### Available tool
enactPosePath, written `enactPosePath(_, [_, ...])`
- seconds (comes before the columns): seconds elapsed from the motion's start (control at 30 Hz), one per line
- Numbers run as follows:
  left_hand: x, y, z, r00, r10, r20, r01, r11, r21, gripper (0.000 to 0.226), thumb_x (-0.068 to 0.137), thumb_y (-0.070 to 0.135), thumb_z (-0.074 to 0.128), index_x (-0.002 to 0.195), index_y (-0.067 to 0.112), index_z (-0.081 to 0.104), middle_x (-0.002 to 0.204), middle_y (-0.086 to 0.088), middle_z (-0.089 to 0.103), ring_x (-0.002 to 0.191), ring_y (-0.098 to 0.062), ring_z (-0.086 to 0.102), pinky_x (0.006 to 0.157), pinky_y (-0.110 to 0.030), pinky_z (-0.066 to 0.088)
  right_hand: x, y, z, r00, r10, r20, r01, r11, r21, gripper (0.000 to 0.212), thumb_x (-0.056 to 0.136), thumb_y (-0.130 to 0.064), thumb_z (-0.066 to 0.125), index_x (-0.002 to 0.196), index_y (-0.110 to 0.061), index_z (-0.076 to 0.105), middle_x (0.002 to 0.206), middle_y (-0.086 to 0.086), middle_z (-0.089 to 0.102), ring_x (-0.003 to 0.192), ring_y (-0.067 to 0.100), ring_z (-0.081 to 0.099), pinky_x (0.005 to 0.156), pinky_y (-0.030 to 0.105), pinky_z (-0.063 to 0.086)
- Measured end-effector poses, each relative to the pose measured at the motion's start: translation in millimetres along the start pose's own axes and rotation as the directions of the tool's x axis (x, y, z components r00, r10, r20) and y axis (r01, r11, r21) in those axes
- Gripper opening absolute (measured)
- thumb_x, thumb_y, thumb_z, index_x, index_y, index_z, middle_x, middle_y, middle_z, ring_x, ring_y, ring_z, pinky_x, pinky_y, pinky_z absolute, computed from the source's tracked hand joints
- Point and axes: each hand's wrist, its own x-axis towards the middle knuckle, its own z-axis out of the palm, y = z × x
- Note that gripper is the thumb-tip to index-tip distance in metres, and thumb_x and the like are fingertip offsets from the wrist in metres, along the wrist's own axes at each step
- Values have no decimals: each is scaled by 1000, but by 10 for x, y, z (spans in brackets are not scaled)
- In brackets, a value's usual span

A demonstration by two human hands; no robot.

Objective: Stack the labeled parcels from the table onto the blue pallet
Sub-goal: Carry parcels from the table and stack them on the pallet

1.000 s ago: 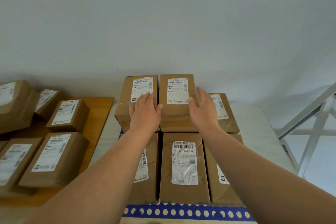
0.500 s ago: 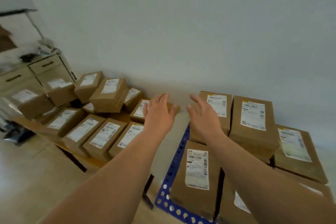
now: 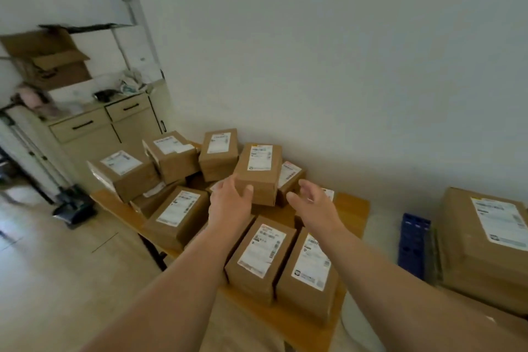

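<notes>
Wooden table [image 3: 353,208] under our hands, crowded with labeled parcels. Our left hand [image 3: 228,206] touches the raised parcel [image 3: 258,173] at its near left corner, thumb on the front, not yet grasping; right hand [image 3: 314,204] is released, just right of it. We should clamp both sides, lift straight, then swing right to the blue pallet [image 3: 413,246].

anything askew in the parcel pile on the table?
Yes. The far-left parcel sits tilted, propped on others, overhanging the wooden table edge. The rest of the pile is jumbled but lies flat. No damage visible.
</notes>
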Motion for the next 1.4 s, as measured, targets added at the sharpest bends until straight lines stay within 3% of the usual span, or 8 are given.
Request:
enactPosePath(0.37, [864,-342,180,985,-141,97,149,985,-85,56,99,32,51,149,22,29,149,-1,38,129,-17,43,91,-28,38,1160,126,515,972,210,110,-218,973,72,73,90,-47,63,151,-27,29,153,1,39,136,26,40,105,46,36])
enactPosePath(0.53, [1305,-532,321,967,-193,165,206,976,-68,66,98,35,52,154,23,19,154,0,34,129,-16,43,91,-30,39,1503,277,782,939,312,147,-325,943,77,75,92,-44,62,153,-23,24,153,4,37,136,27,40,105,45,37])
enactPosePath(0.67, [1664,-634,476,944,-214,250,244,965,-98,72,97,37,54,155,22,14,157,-4,29,141,-25,32,107,-43,36,1750,325,918,921,373,116,-385,917,104,80,90,-46,64,154,-24,21,153,4,37,134,27,43,106,44,37])
enactPosePath(0.8, [1896,-662,637,913,-227,338,283,951,-126,67,98,41,50,154,20,20,150,-7,36,135,-28,38,106,-45,38,1920,363,985,906,407,118,-419,902,101,78,86,-56,62,152,-30,28,148,0,44,130,26,47,107,50,40])
enactPosePath(0.97, [1864,-477,735,968,-83,236,140,962,-235,46,99,39,48,143,30,41,137,0,40,104,-11,43,93,-32,40,1933,303,828,931,356,-75,-331,914,237,61,91,-51,59,145,-34,35,136,-5,47,124,23,49,104,49,43])
enactPosePath(1.17, [1530,75,872,976,88,201,10,897,-441,49,97,37,53,144,33,40,142,8,39,114,-4,41,88,-20,38,1563,107,173,946,241,-217,-122,884,451,49,91,-42,63,132,-36,37,125,-3,57,109,15,57,84,32,51])
enactPosePath(1.3, [1019,563,1071,952,199,231,-44,839,-543,37,94,44,54,131,42,47,128,10,56,115,-10,55,97,-43,50,1045,51,-480,937,123,-327,27,908,419,48,93,-42,61,133,-46,35,123,-12,55,110,10,56,86,31,52])
enactPosePath(1.4, [356,1035,1262,915,331,231,-145,804,-577,32,95,44,52,127,44,47,127,14,56,116,-7,54,98,-41,50,491,163,-1098,887,101,-451,97,913,396,54,91,-44,63,138,-46,34,126,-15,53,118,9,52,97,35,47])
